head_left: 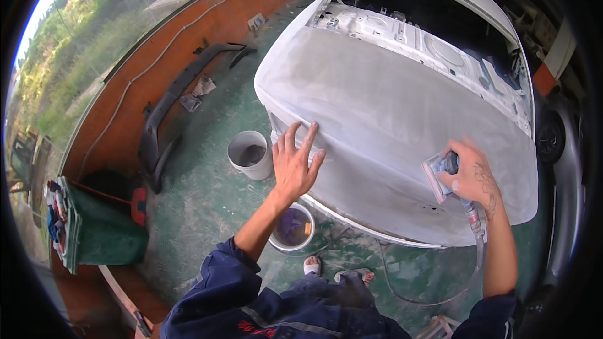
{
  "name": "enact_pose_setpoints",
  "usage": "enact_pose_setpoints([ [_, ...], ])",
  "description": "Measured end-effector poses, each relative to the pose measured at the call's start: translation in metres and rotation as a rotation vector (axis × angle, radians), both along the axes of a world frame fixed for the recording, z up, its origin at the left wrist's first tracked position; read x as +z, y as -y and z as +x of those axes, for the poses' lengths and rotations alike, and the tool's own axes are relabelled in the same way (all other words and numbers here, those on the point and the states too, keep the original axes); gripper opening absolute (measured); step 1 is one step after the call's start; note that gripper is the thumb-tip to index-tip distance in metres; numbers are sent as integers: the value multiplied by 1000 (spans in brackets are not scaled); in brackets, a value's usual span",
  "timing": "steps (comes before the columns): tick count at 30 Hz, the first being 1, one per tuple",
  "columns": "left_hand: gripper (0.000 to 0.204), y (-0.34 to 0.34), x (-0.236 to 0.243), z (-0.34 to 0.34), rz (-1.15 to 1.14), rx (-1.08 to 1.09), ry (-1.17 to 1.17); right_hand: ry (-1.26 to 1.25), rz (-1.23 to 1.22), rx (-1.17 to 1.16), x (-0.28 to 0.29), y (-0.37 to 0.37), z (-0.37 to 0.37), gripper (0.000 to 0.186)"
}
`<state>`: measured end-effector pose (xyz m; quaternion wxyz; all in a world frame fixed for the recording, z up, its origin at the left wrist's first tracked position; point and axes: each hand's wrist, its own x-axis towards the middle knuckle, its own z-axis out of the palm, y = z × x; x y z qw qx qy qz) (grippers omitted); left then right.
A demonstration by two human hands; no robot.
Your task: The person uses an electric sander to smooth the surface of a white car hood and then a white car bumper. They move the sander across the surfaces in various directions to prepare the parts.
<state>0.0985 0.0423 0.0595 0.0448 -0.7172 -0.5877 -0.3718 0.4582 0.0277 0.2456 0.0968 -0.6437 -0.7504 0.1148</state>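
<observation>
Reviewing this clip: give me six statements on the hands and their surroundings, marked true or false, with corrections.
1. The right hand grips a sander. True.
2. The left hand holds a cloth. False: it holds nothing, its fingers spread.
3. A dark bumper lies across the car's rear window opening. False: the dark bumper is on the floor, beside the orange wall.
4. A hose runs from the sander. True.
5. The bucket nearer the person's feet has something purple inside. True.
6. The large bin at the left is yellow. False: the large bin is green.
</observation>
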Motion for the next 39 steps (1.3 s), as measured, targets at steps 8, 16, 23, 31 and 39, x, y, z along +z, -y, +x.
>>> enact_pose_setpoints([
  [8,81,70,-126,39,-358,-5,196,107,-138,377,-4,-88,-135,38],
  [16,88,44,-147,35,-392,3,234,139,-52,413,-35,-161,-239,42],
  [23,93,23,-150,31,-453,-45,241,173,-89,393,-38,-117,-172,39],
  [31,96,4,-155,32,-403,-79,88,199,-36,278,-54,-47,-73,48],
  [39,93,-1,-150,21,-425,-62,77,81,15,348,-70,-79,-152,44],
])
